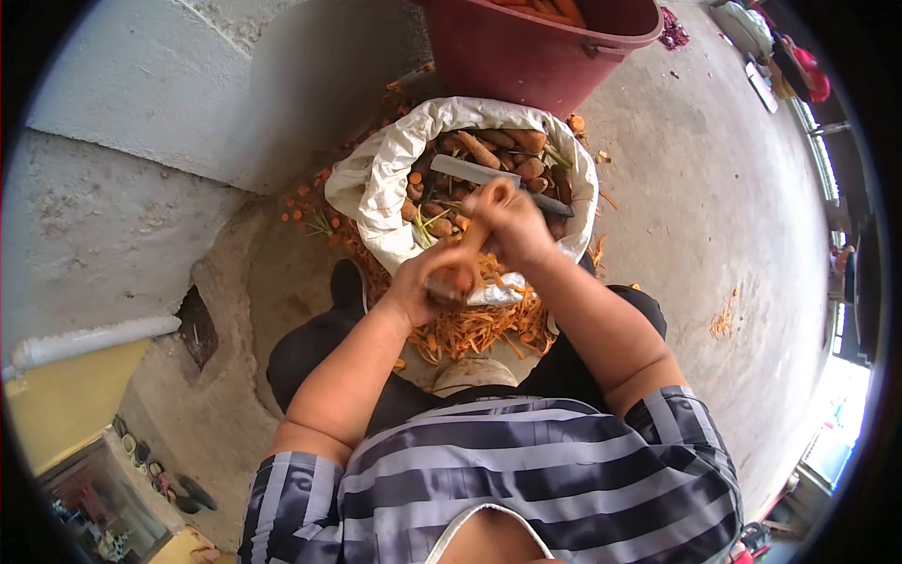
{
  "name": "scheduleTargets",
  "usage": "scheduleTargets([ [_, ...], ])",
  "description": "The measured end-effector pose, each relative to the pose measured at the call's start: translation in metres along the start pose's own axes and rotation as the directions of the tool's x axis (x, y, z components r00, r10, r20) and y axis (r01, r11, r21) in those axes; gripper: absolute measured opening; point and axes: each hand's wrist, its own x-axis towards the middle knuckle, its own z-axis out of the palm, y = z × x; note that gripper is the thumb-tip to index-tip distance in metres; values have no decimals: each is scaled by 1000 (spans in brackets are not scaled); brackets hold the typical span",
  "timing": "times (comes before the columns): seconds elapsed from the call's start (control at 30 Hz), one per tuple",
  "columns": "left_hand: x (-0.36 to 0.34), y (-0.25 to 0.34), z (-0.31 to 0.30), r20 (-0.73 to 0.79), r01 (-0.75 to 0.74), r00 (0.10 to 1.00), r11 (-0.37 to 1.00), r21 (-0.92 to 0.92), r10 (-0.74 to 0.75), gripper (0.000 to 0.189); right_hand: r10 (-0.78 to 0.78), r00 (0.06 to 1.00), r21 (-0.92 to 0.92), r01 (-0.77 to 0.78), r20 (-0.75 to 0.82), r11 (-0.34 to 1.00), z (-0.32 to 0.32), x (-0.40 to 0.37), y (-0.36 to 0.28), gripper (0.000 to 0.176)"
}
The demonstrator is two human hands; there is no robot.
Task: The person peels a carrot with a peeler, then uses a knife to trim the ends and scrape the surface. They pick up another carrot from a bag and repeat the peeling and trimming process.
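My left hand (427, 282) is wrapped round a carrot (477, 233), held slantwise over the near rim of a white sack (381, 202). At the carrot's far end, my right hand (515, 226) is blurred, with its fingers curled; whatever it grips cannot be made out. Inside the sack lie many unpeeled carrots (479, 148), some with green stems. A knife with a broad blade (470, 170) and dark handle rests across them, partly behind my right hand. Orange peelings (479, 331) are heaped below my hands, between my legs.
A large red tub (536, 56) holding carrots stands just beyond the sack. Carrot tops and scraps (305, 202) lie left of the sack. A rough wall (141, 103) rises at the left, with a white pipe (99, 340) low down. More peel (723, 315) lies on the concrete floor at right.
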Motion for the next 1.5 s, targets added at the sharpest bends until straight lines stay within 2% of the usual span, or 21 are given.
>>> scheduleTargets([
  [0.07,2,-2,-14,139,77,987,997,-15,-75,31,38,999,-48,-40,-39,998,-9,7,8,27],
  [0.13,-1,-3,-12,84,45,995,991,123,-56,31,93,978,-88,-111,-189,990,-23,14,-15,22],
  [0.2,-1,-1,-5,38,85,995,993,79,-88,33,-234,893,-259,139,-385,956,-44,31,-28,21],
  [0.3,-13,3,19,-10,59,998,997,46,-59,32,-125,908,162,204,-399,965,-41,24,-32,21],
  [0.33,-17,4,30,-35,33,999,999,30,-32,32,-56,929,49,80,-367,996,-35,20,-30,22],
  [0.4,-1,2,-1,16,49,999,999,10,-49,34,-56,997,163,64,-52,984,-5,0,-15,21],
  [0.47,3,0,-13,54,-12,998,995,100,7,35,-77,980,30,73,184,997,-3,-1,14,20],
  [0.53,-3,-5,-12,102,-147,987,947,286,122,37,77,997,-74,-77,-6,994,-15,8,3,17],
  [0.57,7,-2,-15,49,37,998,986,164,-45,38,24,986,-24,-28,-163,999,-29,21,2,16],
  [0.67,4,-1,-13,42,149,987,984,96,-154,33,-176,864,-106,143,-472,984,-67,45,-11,14],
  [0.7,-2,0,-5,-31,129,992,982,140,-126,33,-65,900,91,115,-431,989,-69,42,-13,17],
  [0.87,0,-2,-3,-50,102,994,993,52,-99,35,-36,999,-24,36,14,999,-5,0,3,20],
  [0.93,6,-6,-11,-43,108,993,991,76,-105,36,-21,999,-227,28,33,974,-10,3,12,19],
  [1.03,7,-4,-16,42,135,989,983,122,-141,35,-19,966,52,34,-256,998,-44,34,4,24],
  [1.07,4,-3,-12,39,116,992,984,135,-123,34,-96,967,161,137,-238,977,-56,41,4,24],
  [1.13,1,-2,-6,36,85,995,983,162,-92,33,-67,991,216,90,-113,972,-27,7,-34,17],
  [1.2,4,-5,-4,-74,39,997,992,116,-31,35,-59,991,5,60,-120,998,-15,6,-3,17],
  [1.23,5,-6,-3,-133,13,991,995,95,-1,36,-35,999,7,35,16,999,-11,1,6,17],
  [1.33,4,-9,-5,-8,-12,1000,970,243,15,36,-15,975,82,34,-224,996,-33,26,5,17],
  [1.37,3,-9,-6,-23,-2,1000,982,188,7,36,-94,959,265,167,-267,950,-38,32,-3,16],
  [1.5,-1,-5,7,-59,-5,998,991,132,13,38,-54,993,177,73,-108,981,-25,9,-8,18],
])
